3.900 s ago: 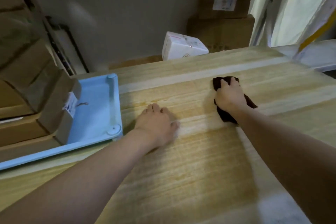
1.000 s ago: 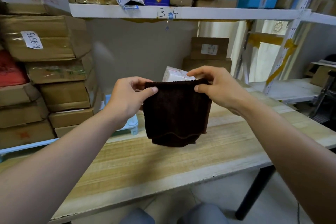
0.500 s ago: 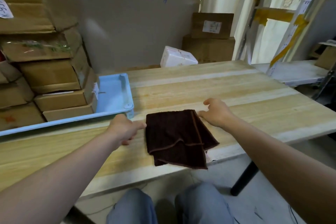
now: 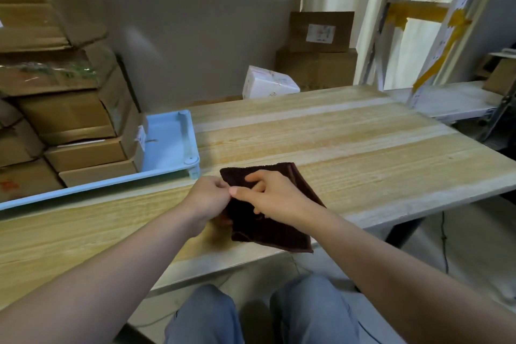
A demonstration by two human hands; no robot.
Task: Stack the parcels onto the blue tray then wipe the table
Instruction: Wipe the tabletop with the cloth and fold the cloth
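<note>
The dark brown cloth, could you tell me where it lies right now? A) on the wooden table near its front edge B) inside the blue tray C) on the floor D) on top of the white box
A: the dark brown cloth lies on the wooden table at its near edge, right of the blue tray, with both hands on it.
</note>
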